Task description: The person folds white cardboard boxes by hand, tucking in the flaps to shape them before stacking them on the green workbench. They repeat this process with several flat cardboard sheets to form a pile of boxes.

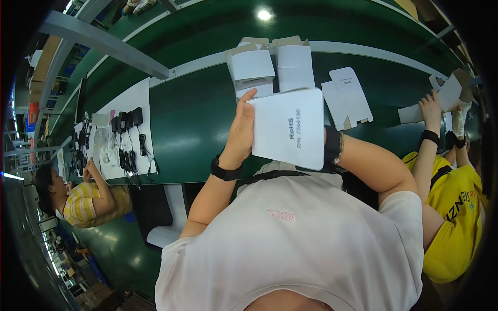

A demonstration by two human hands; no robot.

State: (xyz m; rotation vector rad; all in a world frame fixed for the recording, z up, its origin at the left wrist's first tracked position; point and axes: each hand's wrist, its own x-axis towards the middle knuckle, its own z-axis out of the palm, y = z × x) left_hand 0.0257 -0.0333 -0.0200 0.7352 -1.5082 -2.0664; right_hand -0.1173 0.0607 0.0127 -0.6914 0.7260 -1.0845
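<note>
In front of my chest is a white cardboard box (282, 127), with one printed panel facing up. My left hand (241, 128) grips it along its left edge, with fingers reaching up to the far corner. My right arm comes in from the right, and a black band (332, 147) circles its wrist at the box's right edge. My right hand is hidden behind the box, so its fingers do not show. Just beyond the box, two white cartons (253, 65) (293, 65) stand with their top flaps raised.
A flat white carton blank (346, 98) lies to the right on the green table (192, 140). Black power adapters with cables (127, 120) lie on a white sheet at left. A co-worker in yellow (456, 217) handles a carton at right; another person (96, 202) sits at left.
</note>
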